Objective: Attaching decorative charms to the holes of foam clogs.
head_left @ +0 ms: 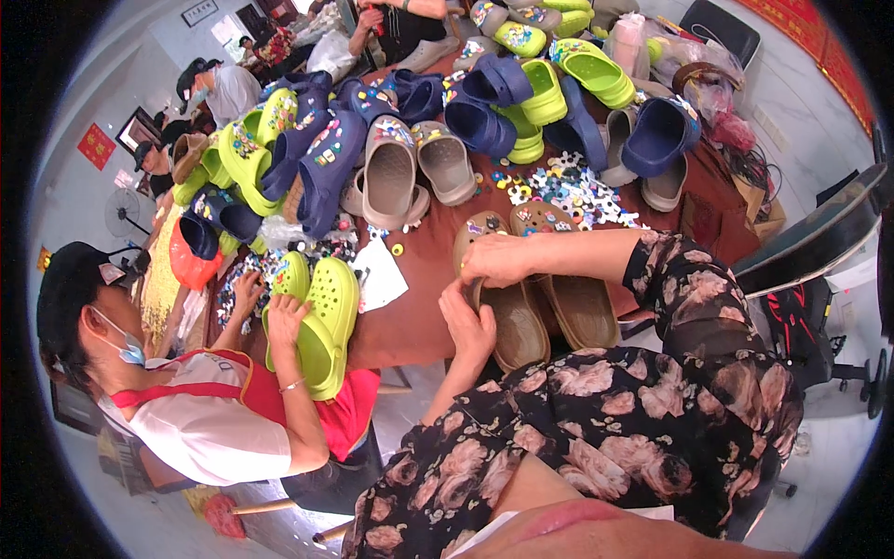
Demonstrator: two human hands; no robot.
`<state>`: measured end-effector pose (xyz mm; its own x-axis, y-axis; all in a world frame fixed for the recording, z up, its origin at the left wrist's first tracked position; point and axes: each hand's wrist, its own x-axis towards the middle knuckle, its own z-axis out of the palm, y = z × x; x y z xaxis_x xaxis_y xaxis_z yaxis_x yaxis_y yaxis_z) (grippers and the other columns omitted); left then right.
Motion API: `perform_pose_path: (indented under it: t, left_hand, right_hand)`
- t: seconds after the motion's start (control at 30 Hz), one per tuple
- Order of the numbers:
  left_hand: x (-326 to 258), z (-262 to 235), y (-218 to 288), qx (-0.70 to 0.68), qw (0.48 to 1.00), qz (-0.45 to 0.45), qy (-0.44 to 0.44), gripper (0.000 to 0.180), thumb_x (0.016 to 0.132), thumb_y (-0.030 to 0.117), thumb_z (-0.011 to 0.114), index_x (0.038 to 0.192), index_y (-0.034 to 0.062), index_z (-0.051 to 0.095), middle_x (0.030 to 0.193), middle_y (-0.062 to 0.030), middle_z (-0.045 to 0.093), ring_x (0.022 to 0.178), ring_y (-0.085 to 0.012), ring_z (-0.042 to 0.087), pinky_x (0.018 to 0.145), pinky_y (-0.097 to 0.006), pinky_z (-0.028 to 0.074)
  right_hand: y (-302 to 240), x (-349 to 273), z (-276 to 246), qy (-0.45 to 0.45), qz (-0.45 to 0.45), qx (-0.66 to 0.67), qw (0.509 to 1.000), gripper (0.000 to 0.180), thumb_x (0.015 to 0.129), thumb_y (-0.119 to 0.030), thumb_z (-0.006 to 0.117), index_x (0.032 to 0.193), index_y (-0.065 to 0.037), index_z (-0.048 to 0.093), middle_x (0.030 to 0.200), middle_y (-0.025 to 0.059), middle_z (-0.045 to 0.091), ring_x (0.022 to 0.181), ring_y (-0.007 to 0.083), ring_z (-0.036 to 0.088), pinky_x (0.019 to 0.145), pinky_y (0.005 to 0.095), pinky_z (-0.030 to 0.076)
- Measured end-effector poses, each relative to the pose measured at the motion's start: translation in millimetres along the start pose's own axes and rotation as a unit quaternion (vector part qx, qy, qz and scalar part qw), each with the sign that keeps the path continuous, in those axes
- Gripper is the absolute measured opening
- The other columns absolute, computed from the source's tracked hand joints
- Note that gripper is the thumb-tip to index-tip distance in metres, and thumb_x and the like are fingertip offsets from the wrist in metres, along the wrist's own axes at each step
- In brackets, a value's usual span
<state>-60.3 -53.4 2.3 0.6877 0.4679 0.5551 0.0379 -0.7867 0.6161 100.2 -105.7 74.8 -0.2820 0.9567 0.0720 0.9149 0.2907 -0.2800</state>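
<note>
Head view: left hand (468, 321) grips the near edge of a brown clog (510, 321); right hand (498, 261) pinches its toe, at table centre. Its pair (579, 303) lies touching at 3 o'clock. Risk: the clog may slip off the table edge (410, 326). Loose charms (568, 191) at 12; co-worker's green clogs (321, 321) at 9.

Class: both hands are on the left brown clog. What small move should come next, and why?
Probably press the piece under the right hand into the clog's toe. The left hand already steadies its side, and charms lie loose just beyond. Whether a charm is pinched there is hidden.
</note>
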Motion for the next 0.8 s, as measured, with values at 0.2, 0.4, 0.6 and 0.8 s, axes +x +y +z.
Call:
perform_pose_path:
  t: [0.2,0.4,0.6,0.8]
  left_hand:
    - [-1,-9,7,0.022,0.999,0.027,-0.007,0.061,0.063,-0.002,0.05,0.123,-0.0016,0.039,0.108,-0.0175,0.049,0.101,-0.0351,0.041,0.091,-0.044,0.03]
    - [15,-18,0,0.108,0.987,0.079,-0.088,0.051,0.061,0.0,0.055,0.111,0.0037,0.05,0.099,-0.0116,0.051,0.097,-0.0316,0.044,0.083,-0.042,0.034]
    - [18,-20,3,0.101,0.99,0.071,-0.068,0.047,0.068,0.005,0.06,0.114,0.0048,0.048,0.105,-0.0131,0.05,0.101,-0.0306,0.045,0.085,-0.041,0.034]
    - [37,-27,6,0.071,0.992,0.084,-0.07,0.04,0.069,0.007,0.064,0.107,0.0046,0.052,0.103,-0.011,0.052,0.095,-0.0283,0.048,0.081,-0.039,0.036]
  right_hand:
    - [-16,-29,-1,0.182,0.016,0.081,0.98,0.028,0.07,-0.02,0.066,0.094,-0.008,0.059,0.09,0.0112,0.06,0.091,0.0318,0.054,0.079,0.0412,0.044]
    - [35,-56,2,0.303,0.216,0.204,0.906,0.024,0.082,-0.025,0.061,0.093,-0.004,0.061,0.083,0.0068,0.062,0.08,0.0175,0.059,0.073,0.0311,0.046]
    - [88,-82,16,0.336,0.34,0.274,0.835,0.024,0.086,-0.024,0.058,0.094,-0.002,0.063,0.076,0.0018,0.062,0.07,0.0064,0.056,0.061,0.023,0.046]
    - [118,-81,28,0.323,0.381,0.15,0.853,0.027,0.082,-0.027,0.06,0.095,-0.004,0.064,0.08,0.005,0.065,0.069,0.0109,0.059,0.064,0.0275,0.047]
